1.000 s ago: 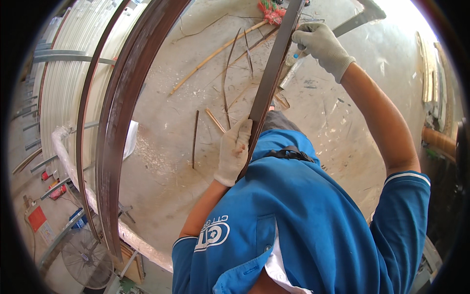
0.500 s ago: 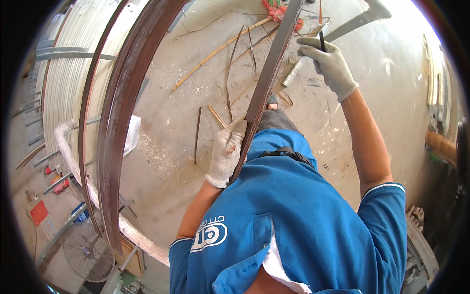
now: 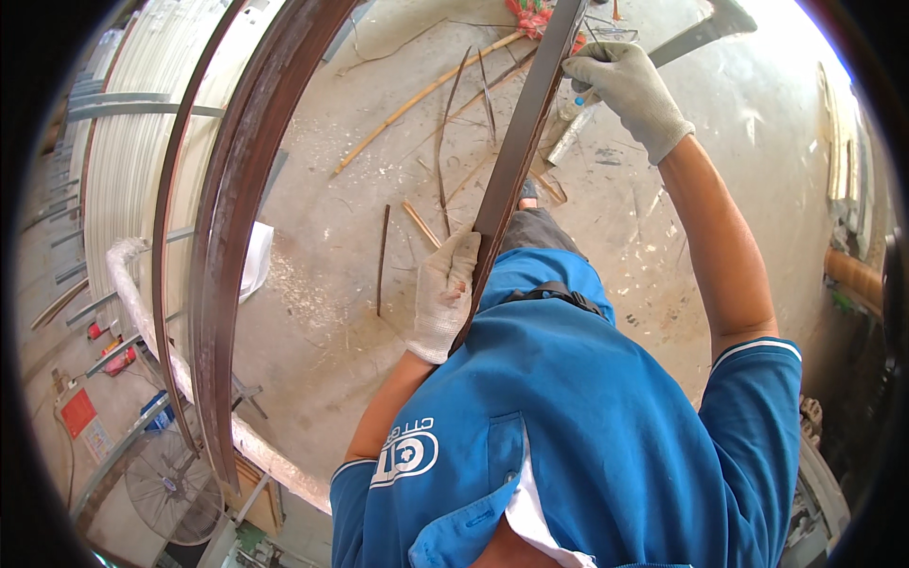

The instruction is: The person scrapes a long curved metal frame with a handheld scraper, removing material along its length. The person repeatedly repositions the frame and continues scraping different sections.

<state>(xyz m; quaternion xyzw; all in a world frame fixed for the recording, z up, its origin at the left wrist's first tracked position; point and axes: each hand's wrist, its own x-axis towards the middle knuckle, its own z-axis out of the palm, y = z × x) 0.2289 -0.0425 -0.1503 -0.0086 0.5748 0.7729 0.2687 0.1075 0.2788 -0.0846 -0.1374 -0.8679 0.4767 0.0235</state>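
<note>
I observe my left hand, in a grey knit glove, wrapped around the lower part of a long dark strip, close against my blue shirt. The fingers are closed on the strip. The strip runs up and away from my chest toward the top of the view, tilted slightly right.

My right hand, also gloved, is raised at the strip's upper part. Its fingers are closed on the handle of a large knife, whose broad blade points up and right, just beside the strip.

Change noted: over the last second the right hand has moved in from the right toward the strip, and the knife handle now sits against the strip's edge. The left hand has kept its place low on the strip. I judge that the blade is being brought to bear on the strip's upper length, with the left hand steadying it.

On the concrete floor below lie bamboo splits and thin dark slivers, well apart from my hands. To my left stand large curved dark ribs and pale slats.

Containers: none identified in view. A fan stands at lower left; small red items near it are too small to tell.
</note>
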